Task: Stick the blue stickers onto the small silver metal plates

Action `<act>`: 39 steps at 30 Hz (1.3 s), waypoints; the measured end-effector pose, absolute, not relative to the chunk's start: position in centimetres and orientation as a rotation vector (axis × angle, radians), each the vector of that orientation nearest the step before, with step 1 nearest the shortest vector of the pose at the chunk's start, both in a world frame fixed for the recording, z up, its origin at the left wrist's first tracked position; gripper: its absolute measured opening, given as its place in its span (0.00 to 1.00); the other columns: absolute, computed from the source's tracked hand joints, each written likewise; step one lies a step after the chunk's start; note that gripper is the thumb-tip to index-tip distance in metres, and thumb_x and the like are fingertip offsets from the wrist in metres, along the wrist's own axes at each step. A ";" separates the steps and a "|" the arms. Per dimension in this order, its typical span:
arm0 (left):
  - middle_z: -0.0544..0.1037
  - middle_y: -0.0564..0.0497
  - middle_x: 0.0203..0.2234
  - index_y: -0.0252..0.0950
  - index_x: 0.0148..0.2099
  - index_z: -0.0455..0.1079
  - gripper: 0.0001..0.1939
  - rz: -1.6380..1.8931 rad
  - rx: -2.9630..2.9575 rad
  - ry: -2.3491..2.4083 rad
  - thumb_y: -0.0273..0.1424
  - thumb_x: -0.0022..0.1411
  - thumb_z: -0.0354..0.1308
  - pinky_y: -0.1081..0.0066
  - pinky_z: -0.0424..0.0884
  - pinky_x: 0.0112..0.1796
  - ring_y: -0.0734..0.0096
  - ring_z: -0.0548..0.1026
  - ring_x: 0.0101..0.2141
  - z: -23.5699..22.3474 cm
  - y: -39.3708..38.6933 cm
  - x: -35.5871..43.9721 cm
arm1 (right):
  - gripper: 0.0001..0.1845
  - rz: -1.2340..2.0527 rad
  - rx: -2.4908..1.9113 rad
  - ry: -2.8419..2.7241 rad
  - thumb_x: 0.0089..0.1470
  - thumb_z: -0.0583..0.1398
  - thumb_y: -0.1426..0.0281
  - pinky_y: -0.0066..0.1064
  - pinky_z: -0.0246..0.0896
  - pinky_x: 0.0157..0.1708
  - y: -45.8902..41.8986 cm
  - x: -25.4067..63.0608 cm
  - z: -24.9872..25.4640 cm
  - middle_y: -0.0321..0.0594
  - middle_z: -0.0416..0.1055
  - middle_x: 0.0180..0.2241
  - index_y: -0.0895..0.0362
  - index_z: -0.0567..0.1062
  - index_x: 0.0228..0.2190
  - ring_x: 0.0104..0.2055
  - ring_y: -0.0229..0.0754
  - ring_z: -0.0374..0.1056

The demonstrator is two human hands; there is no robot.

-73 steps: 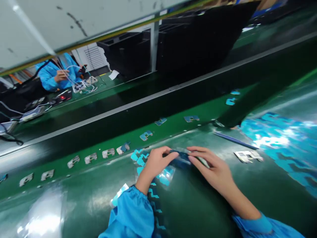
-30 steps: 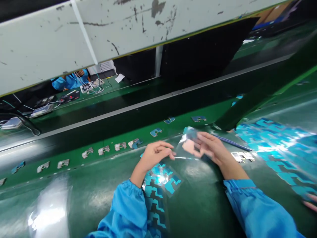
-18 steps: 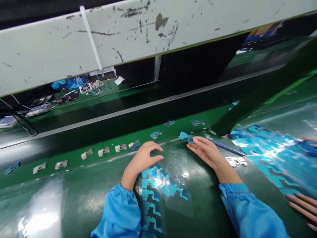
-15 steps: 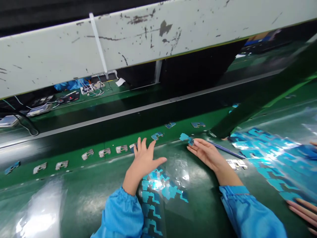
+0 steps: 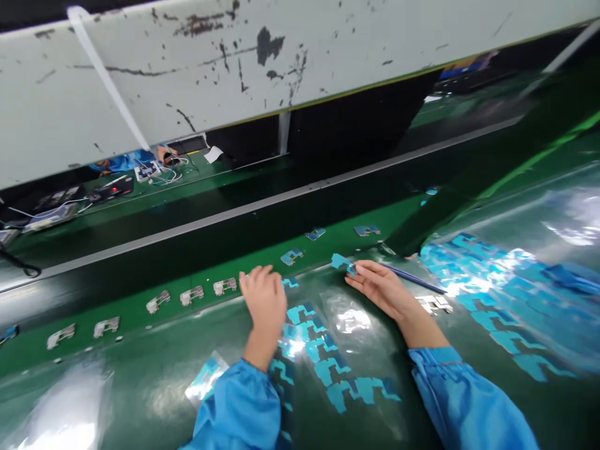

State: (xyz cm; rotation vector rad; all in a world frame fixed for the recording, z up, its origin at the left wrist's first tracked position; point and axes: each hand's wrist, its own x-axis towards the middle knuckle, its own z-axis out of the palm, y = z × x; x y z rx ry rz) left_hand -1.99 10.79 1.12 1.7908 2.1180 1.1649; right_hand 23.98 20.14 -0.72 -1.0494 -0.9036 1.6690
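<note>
My left hand (image 5: 265, 301) reaches to the border of the green strip, its fingers drawn together and bent down. Whatever lies under its fingertips is hidden. My right hand (image 5: 380, 289) is closed in a pinch on a small blue film piece (image 5: 341, 261), which sticks out to the left of the fingertips. Between my hands, a clear sheet carries several blue film cut-outs (image 5: 323, 350). Left of my left hand, a silvery board (image 5: 225, 286) lies on the green strip. Beyond my hands, a blue-covered board (image 5: 292, 256) rests on the same strip.
More silvery boards (image 5: 107, 326) sit along the strip to the left. Dark blue tweezers (image 5: 415, 279) and a silvery part (image 5: 435, 304) lie beside my right wrist. At right are sheets of blue cut-outs (image 5: 510, 340). A scuffed pale beam (image 5: 328, 56) crosses above.
My left hand's spread fingers have drawn together and bent down at the strip. My right hand keeps its pinch on the film. Another person's hands have left the right edge of view.
</note>
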 end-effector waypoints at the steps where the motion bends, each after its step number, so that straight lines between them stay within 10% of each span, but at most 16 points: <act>1: 0.78 0.43 0.50 0.40 0.40 0.78 0.12 1.154 1.773 2.206 0.32 0.69 0.52 0.35 0.45 0.63 0.47 0.68 0.58 1.5 11.3 -4.3 | 0.14 1.675 -1.049 -0.902 0.42 0.74 0.61 0.38 0.73 0.48 20.1 23.9 -0.7 0.34 0.77 0.31 0.50 0.80 0.31 0.36 0.39 0.76; 16: 0.78 0.44 0.45 0.37 0.43 0.75 0.12 0.656 1.949 2.133 0.31 0.56 0.69 0.42 0.52 0.63 0.47 0.67 0.60 1.2 12.2 -11.2 | 0.16 1.702 -0.936 -0.779 0.37 0.76 0.61 0.38 0.73 0.48 19.9 23.7 -0.3 0.33 0.78 0.29 0.49 0.80 0.29 0.33 0.38 0.75; 21: 0.79 0.44 0.43 0.36 0.51 0.70 0.14 0.802 1.849 2.024 0.27 0.62 0.60 0.58 0.73 0.47 0.56 0.77 0.46 1.5 12.2 -9.7 | 0.13 1.527 -0.842 -0.880 0.42 0.74 0.59 0.42 0.71 0.51 17.9 20.9 0.7 0.34 0.79 0.30 0.48 0.80 0.29 0.37 0.41 0.76; 31: 0.78 0.49 0.32 0.33 0.48 0.70 0.22 1.194 0.997 1.295 0.28 0.50 0.69 0.75 0.74 0.26 0.73 0.76 0.27 1.1 12.6 -4.2 | 0.14 1.449 -1.003 -1.187 0.47 0.71 0.56 0.43 0.68 0.52 15.3 17.6 1.4 0.45 0.81 0.42 0.53 0.81 0.30 0.46 0.50 0.76; 39: 0.78 0.52 0.32 0.34 0.47 0.71 0.22 1.069 0.994 1.186 0.23 0.49 0.70 0.74 0.74 0.36 0.75 0.78 0.31 0.9 12.4 -3.4 | 0.18 1.513 -1.167 -1.194 0.41 0.73 0.55 0.39 0.76 0.40 15.9 17.6 0.5 0.43 0.81 0.31 0.55 0.83 0.29 0.34 0.46 0.76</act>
